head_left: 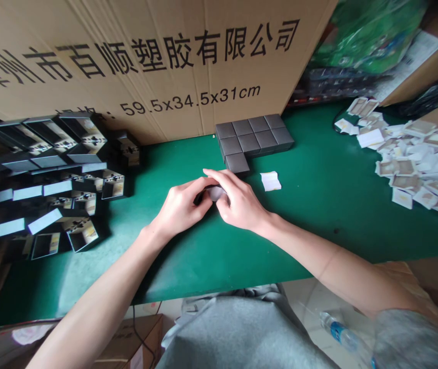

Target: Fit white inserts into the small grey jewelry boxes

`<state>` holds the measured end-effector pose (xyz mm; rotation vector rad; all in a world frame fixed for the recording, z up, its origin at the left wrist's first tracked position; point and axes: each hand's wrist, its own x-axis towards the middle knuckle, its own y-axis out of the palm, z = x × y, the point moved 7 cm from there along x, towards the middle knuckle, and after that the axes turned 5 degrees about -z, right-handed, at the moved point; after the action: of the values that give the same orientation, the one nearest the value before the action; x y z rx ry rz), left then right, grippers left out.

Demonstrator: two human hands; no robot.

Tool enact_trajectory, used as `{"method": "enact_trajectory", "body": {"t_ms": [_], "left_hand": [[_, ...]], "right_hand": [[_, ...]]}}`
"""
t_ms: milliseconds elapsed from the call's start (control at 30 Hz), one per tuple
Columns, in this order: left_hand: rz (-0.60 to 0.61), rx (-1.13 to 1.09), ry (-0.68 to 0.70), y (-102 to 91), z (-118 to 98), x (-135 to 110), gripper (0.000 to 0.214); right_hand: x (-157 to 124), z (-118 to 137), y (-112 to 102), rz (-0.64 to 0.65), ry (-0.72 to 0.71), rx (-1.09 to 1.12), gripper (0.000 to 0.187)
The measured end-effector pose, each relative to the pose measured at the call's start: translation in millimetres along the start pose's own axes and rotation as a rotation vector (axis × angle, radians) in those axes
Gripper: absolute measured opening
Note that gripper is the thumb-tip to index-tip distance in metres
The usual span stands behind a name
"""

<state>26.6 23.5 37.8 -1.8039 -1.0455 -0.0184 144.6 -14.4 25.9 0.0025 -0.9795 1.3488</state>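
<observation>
At the middle of the green-topped bench [188,261], through the head camera, I find the left grip [182,205], a bare hand with its fingers curled around one side of a small dark grey box-like piece [215,193]. Opposite it, the right grip [242,202], also a bare hand, closes on the other side, so the piece sits between both, largely hidden by fingers. I judge it light and stiff, fairly smooth, with a finish that could scuff; I would take it by opposite side walls, thumbs towards me, pressing lightly.

Far left on the bench, I see stacked black open boxes with pale interiors [82,233]. Along the back stands a large brown printed cardboard carton [165,33]. Before it, right of centre, dark grey square closed boxes [257,137] lie in two touching rows, one more jutting forward just beyond the hands. Next comes a small white slip [271,181], lying flat. At far right spreads a loose heap of white shallow inserts [419,164], with green plastic wrapping [376,41] behind. Below the bench, to the right, I make out a clear bottle with a blue label [338,329].
</observation>
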Motion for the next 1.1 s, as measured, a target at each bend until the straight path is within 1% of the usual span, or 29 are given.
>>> {"method": "enact_trajectory", "body": {"t_ms": [233, 667, 867, 1100], "left_hand": [[-0.002, -0.001, 0.010, -0.5, -0.9, -0.4, 0.034], [0.015, -0.011, -0.030, 0.9, 2.3, -0.7, 0.033], [0.026, -0.008, -0.046, 1.0, 2.6, -0.3, 0.032], [0.025, -0.007, -0.033, 0.4, 1.5, 0.0, 0.032]], "right_hand": [[-0.2, 0.9, -0.2, 0.000, -0.008, 0.000, 0.065], [-0.1, 0.0, 0.6, 0.019, 0.007, -0.015, 0.060], [0.4, 0.0, 0.6, 0.029, 0.017, -0.015, 0.062], [0.4, -0.7, 1.2, 0.029, 0.015, -0.008, 0.062]]}}
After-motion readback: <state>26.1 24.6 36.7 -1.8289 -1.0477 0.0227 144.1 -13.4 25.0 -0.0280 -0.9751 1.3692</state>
